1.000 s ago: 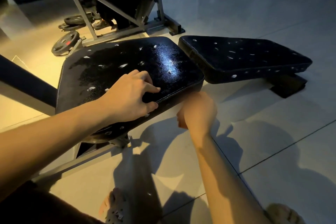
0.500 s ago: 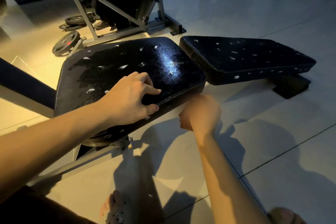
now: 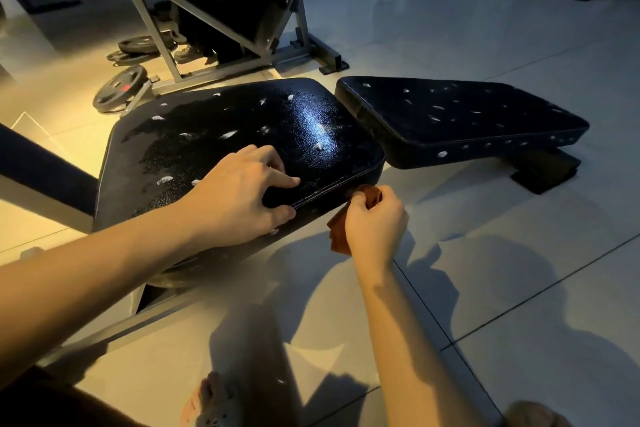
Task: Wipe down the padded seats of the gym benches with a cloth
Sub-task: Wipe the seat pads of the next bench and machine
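Note:
A black padded bench seat (image 3: 214, 135) with worn white tears fills the middle of the view. A second black pad (image 3: 450, 118) lies just right of it. My left hand (image 3: 239, 194) rests on the near edge of the first seat, fingers curled over the top and thumb against the side seam. My right hand (image 3: 375, 222) holds a small reddish-brown cloth (image 3: 337, 232) against the seat's front side near its right corner. Most of the cloth is hidden behind my fingers.
A grey metal machine frame (image 3: 194, 28) stands behind the bench, with weight plates (image 3: 119, 88) on the floor at its left. A person's legs and shoes (image 3: 188, 52) show behind the frame. My feet (image 3: 207, 402) are on the tiled floor below.
My right hand has moved up and right along the seat's front side, and the cloth now shows in its fingers. My left hand has stayed on the seat edge.

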